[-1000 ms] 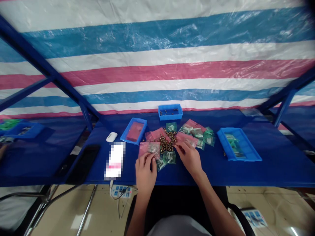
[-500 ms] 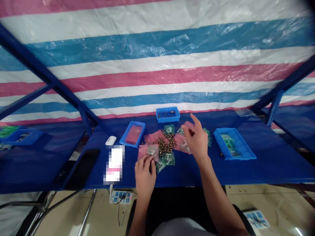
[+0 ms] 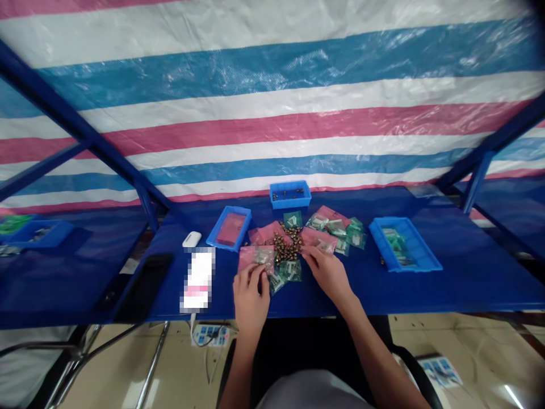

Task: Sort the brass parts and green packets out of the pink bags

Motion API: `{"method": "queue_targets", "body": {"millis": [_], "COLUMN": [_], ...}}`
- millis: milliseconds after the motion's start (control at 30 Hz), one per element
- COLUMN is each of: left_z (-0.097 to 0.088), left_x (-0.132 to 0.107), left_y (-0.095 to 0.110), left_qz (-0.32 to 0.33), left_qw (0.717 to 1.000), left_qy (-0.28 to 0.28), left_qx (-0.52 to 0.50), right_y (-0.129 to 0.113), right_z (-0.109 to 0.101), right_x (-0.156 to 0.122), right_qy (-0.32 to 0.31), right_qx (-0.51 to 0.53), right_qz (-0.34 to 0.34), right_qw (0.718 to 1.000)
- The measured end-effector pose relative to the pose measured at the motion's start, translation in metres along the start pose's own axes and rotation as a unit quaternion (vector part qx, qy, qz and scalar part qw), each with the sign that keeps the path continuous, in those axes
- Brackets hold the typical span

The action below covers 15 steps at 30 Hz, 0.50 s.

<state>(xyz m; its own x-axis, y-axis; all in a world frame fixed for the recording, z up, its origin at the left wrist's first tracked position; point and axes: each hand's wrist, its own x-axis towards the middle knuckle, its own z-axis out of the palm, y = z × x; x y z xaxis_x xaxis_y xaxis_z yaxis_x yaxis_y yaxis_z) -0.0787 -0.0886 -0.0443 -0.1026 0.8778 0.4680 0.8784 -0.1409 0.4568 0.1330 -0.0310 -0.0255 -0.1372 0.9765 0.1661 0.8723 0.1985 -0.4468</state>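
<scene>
Head view: small, rounded, brassy metal pieces (image 3: 287,247) lie in a loose, glinting heap on the smooth blue table (image 3: 366,295), ringed by thin, crinkled plastic bags. A flat pink bag (image 3: 255,255) sits at the heap's left edge, and a shiny green bag (image 3: 292,271) at its near edge. Shallow oblong plastic trays stand around: a back tray (image 3: 290,203), a left tray (image 3: 222,246) and a right tray (image 3: 419,264).

The left hand (image 3: 251,298) is half curled, fingertips at the pink bag's near edge; whether it pinches the bag, I cannot tell. The right hand (image 3: 327,274) has thumb and forefinger drawn close at the heap's right edge; any piece between them is too small to make out.

Half a second ago the right hand was raised over the bags on the right, fingers spread; now it is down by the heap. The left hand has stayed put.
</scene>
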Motion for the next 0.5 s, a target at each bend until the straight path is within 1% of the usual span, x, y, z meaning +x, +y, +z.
{"method": "queue_targets", "body": {"millis": [167, 233, 500], "left_z": [-0.001, -0.001, 0.000], "left_x": [0.000, -0.001, 0.000], "left_y": [0.000, 0.000, -0.001], "left_qz": [0.000, 0.002, 0.002], "left_qw": [1.000, 1.000, 1.000], "left_qy": [0.004, 0.006, 0.006], "left_qx": [-0.002, -0.004, -0.004], "right_y": [-0.014, -0.017, -0.015], "right_z": [0.011, 0.014, 0.016], "right_x": [0.011, 0.015, 0.015], "right_qy": [-0.037, -0.045, -0.017], "right_qx": [-0.100, -0.124, -0.134], "right_qz": [-0.025, -0.028, -0.037], "right_qw": [0.994, 0.991, 0.990]}}
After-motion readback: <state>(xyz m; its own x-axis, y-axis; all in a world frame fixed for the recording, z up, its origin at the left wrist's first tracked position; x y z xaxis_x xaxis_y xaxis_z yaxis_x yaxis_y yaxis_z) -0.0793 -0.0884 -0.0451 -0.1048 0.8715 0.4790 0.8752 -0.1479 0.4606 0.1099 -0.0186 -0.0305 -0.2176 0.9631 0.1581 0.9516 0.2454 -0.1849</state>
